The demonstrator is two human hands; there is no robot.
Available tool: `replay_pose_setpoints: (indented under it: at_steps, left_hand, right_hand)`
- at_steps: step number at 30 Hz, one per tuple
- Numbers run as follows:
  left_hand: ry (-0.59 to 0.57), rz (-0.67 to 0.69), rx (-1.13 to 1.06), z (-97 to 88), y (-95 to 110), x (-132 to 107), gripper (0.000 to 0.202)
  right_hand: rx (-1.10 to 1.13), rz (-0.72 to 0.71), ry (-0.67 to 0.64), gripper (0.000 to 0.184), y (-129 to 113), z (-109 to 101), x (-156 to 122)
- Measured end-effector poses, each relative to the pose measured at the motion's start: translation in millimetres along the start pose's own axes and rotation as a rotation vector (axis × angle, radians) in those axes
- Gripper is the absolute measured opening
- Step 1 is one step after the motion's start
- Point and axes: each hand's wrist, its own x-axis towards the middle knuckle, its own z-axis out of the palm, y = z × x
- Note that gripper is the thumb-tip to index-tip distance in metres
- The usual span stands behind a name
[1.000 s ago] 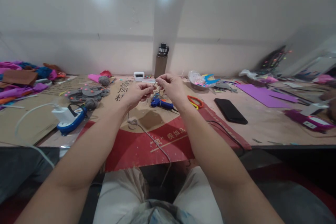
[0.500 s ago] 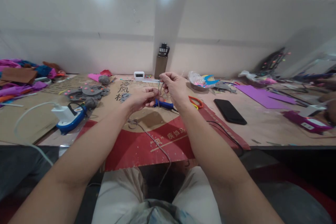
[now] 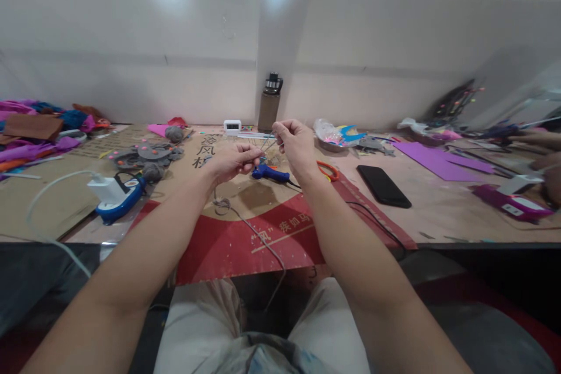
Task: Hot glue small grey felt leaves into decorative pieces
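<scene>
Drawn farther apart than half a second ago, left hand point(image 3: 234, 162) leftward and right hand point(image 3: 293, 140) slightly rightward, around centre of frame. At left, thumb and fingertips pinched together on a thin grey cord point(image 3: 270, 146); at right, likewise pinched on it, higher, with cord slanting up between. At far left of frame, colourful heap point(image 3: 33, 128); next, blue power strip point(image 3: 125, 203) and grey yarn pieces point(image 3: 142, 156). Below left hand, loose cord coil point(image 3: 222, 206) on red-and-tan cardboard point(image 3: 208, 254). At centre, bottle point(image 3: 269, 108) behind, blue glue gun point(image 3: 274, 174) below, more visible now. Right of centre, orange-handled scissors point(image 3: 329, 170), partly hidden by right forearm; farther right, black phone point(image 3: 384, 186) and purple sheet point(image 3: 438, 160).
</scene>
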Motion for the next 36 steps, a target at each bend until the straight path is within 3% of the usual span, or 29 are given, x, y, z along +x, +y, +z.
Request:
replay_pose_setpoints:
  at_steps: [7,10,14,16,20,23,26,32,36]
  left_hand:
    - [-0.034,-0.033,0.126,1.4,3.8,-3.7,0.028]
    - [0.003,-0.022,0.210,1.4,2.6,-4.4,0.030]
    - [0.118,-0.005,0.299,-1.3,-3.1,-0.6,0.040]
    - [0.230,0.046,0.329,-3.3,-4.9,2.9,0.038]
    - [0.412,0.232,0.160,-0.7,-0.8,6.9,0.025]
    - [0.354,0.285,-0.060,9.5,7.1,3.8,0.019]
    - [0.260,0.233,-0.190,19.7,13.2,-1.0,0.023]
    - [0.089,0.033,-0.269,23.0,11.7,-2.0,0.046]
    - [0.003,0.066,-0.258,21.6,6.5,0.0,0.045]
  right_hand:
    - [0.002,-0.017,0.029,0.023,2.6,0.2,1.3]
    - [0.013,-0.035,0.029,0.023,3.8,0.6,1.7]
    - [0.003,-0.042,0.032,0.026,4.6,0.6,2.1]
    - [-0.016,-0.042,0.041,0.028,4.8,1.0,2.0]
    - [-0.067,-0.059,0.035,0.030,5.7,5.2,-0.3]
    - [-0.077,-0.054,-0.020,0.028,7.0,11.2,-4.8]
    - [-0.083,-0.041,-0.115,0.027,8.6,16.5,-9.7]
    - [-0.049,0.023,-0.174,0.024,8.1,18.7,-15.5]
    - [-0.037,0.040,-0.190,0.023,1.5,17.9,-18.0]
